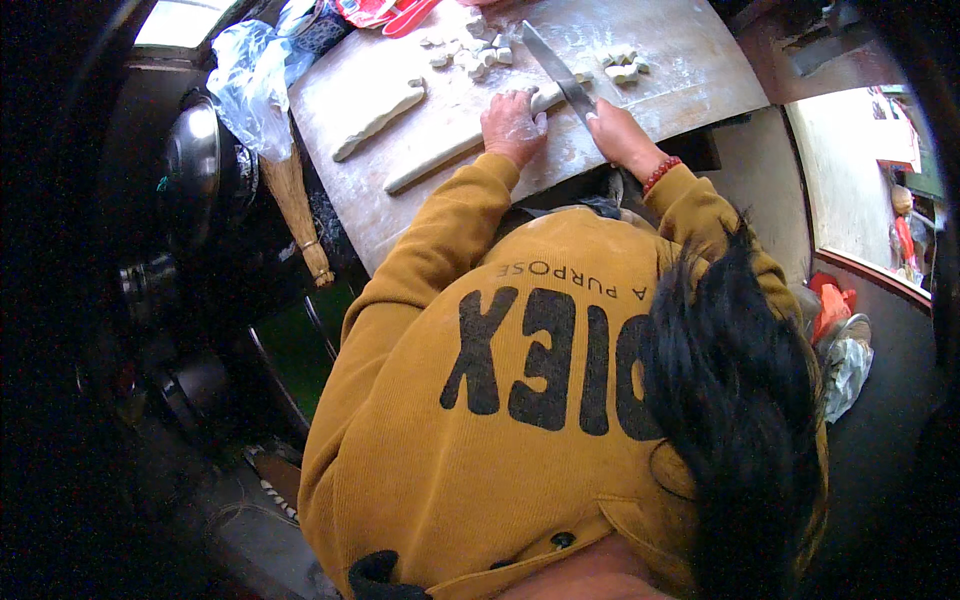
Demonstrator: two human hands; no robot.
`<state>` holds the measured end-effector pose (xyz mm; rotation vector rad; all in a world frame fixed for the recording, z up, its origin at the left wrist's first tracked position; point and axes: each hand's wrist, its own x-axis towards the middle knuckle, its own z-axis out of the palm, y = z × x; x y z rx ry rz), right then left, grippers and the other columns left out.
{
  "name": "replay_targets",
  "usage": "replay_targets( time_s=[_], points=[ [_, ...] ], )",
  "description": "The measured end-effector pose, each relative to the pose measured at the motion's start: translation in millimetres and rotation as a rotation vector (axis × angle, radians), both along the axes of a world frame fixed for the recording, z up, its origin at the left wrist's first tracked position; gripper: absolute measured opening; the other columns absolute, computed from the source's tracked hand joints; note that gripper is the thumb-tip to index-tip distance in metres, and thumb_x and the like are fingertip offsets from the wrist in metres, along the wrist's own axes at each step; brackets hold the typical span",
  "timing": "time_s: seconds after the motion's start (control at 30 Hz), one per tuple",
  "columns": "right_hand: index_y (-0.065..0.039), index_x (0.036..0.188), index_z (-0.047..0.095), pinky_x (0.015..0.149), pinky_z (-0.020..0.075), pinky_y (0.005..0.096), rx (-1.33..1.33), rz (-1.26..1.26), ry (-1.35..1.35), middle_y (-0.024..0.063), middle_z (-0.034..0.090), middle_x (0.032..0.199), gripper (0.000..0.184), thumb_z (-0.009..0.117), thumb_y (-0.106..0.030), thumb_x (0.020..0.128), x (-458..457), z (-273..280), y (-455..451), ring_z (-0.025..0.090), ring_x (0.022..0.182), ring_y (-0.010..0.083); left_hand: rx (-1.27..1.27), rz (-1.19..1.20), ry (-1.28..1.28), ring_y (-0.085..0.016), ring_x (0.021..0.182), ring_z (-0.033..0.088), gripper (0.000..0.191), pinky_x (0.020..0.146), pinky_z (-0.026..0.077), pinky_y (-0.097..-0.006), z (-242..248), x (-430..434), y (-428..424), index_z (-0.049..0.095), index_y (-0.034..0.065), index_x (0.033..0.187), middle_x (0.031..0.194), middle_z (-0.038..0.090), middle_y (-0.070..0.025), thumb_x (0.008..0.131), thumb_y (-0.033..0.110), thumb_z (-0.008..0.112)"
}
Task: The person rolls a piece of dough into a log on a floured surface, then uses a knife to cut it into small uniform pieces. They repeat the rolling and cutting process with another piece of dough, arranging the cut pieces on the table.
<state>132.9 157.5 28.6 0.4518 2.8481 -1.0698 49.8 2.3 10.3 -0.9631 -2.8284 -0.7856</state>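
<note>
My left hand (pixel 514 127) rests on a long rope of dough (pixel 435 162) that lies across a floured wooden board (pixel 457 195). Its fingers are curled over the dough near the rope's right end. My right hand (pixel 621 133) grips a kitchen knife (pixel 556 69) by its handle. The knife's broad blade points up and left, across the end of the rope, with a small cut piece (pixel 583 76) just to its right. Whether the edge touches the dough I cannot tell. A second, shorter dough rope (pixel 379 120) lies to the left.
Several cut dough pieces (pixel 472 56) are scattered at the board's far side, and a small cluster (pixel 624 66) sits to the right. A plastic bag (pixel 251 82) and a straw whisk broom (pixel 296 202) hang by the left edge. A metal wok or lid (pixel 196 161) stands farther left.
</note>
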Motion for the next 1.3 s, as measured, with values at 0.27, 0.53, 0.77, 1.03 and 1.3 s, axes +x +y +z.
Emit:
replay_targets(
  time_s=[0.27,0.53,0.77,1.03,1.3],
  points=[
    [0.003,0.095,0.045,0.061,0.0431,0.05,-0.016,0.023,0.115,0.0287,0.055,0.07,0.021,0.045,-0.015,0.085,34.4,23.6,-13.3,0.054,0.07,0.0454,0.02,-0.003,0.04,-0.028,0.086,0.052,0.022,0.07,0.045,-0.0392,-2.7,8.7,-8.8,0.06,0.0133,0.087,0.087,0.056,-0.007,0.068,0.022,0.065],
    [0.002,0.096,0.045,0.059,0.0416,0.0485,-0.007,0.049,0.083,0.0287,0.054,0.07,0.019,0.045,-0.014,0.086,39.0,7.3,-17.5,0.053,0.07,0.0454,0.046,-0.029,0.033,-0.029,0.086,0.051,0.027,0.07,0.045,-0.04,-1.0,11.1,-7.9,0.06,0.0132,0.088,0.09,0.056,-0.0069,0.066,0.025,0.068],
    [0.003,0.088,0.045,0.062,0.0427,0.0494,0.026,0.094,0.052,0.0294,0.055,0.071,0.016,0.044,-0.013,0.085,33.8,10.4,-21.3,0.054,0.073,0.0453,0.059,-0.04,0.042,-0.03,0.086,0.05,0.028,0.072,0.044,-0.0393,-8.3,9.3,-10.1,0.06,0.0133,0.089,0.09,0.056,-0.0077,0.065,0.025,0.068],
    [0.006,0.084,0.05,0.067,0.0463,0.0467,0.078,0.11,-0.076,0.0299,0.057,0.077,0.02,0.041,-0.012,0.082,16.1,5.3,-15.4,0.057,0.077,0.0438,0.097,-0.063,0.045,-0.03,0.086,0.05,0.024,0.073,0.045,-0.0392,-11.3,8.0,-9.6,0.062,0.0133,0.086,0.087,0.056,-0.0085,0.064,0.021,0.067],
    [0.003,0.088,0.044,0.064,0.0444,0.0494,0.046,0.027,0.03,0.0274,0.057,0.07,0.019,0.044,-0.016,0.084,33.3,2.8,-20.4,0.056,0.071,0.0436,0.136,0.029,-0.043,-0.029,0.082,0.055,0.022,0.072,0.045,-0.0386,-13.7,2.7,-14.3,0.063,0.0137,0.086,0.084,0.059,-0.0093,0.069,0.027,0.066]
  ],
)
